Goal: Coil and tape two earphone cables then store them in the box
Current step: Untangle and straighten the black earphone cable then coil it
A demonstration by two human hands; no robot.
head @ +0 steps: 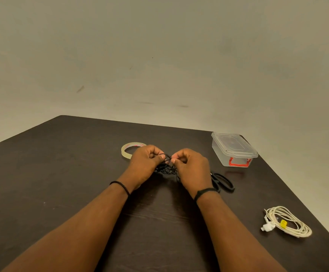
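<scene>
Black cable (166, 167) between both hands

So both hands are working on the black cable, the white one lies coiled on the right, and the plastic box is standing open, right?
Not quite: the plastic box is closed, its clear lid sitting on top, as the head view shows. The rest holds: the left hand and right hand both pinch the black cable, and the white cable lies coiled on the right.

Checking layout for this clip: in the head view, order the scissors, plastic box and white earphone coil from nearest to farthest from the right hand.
From the right hand:
1. Scissors, just to its right, partly behind the wrist.
2. Plastic box, farther right at the table's far edge.
3. White earphone coil, far right, toward the near edge.
</scene>
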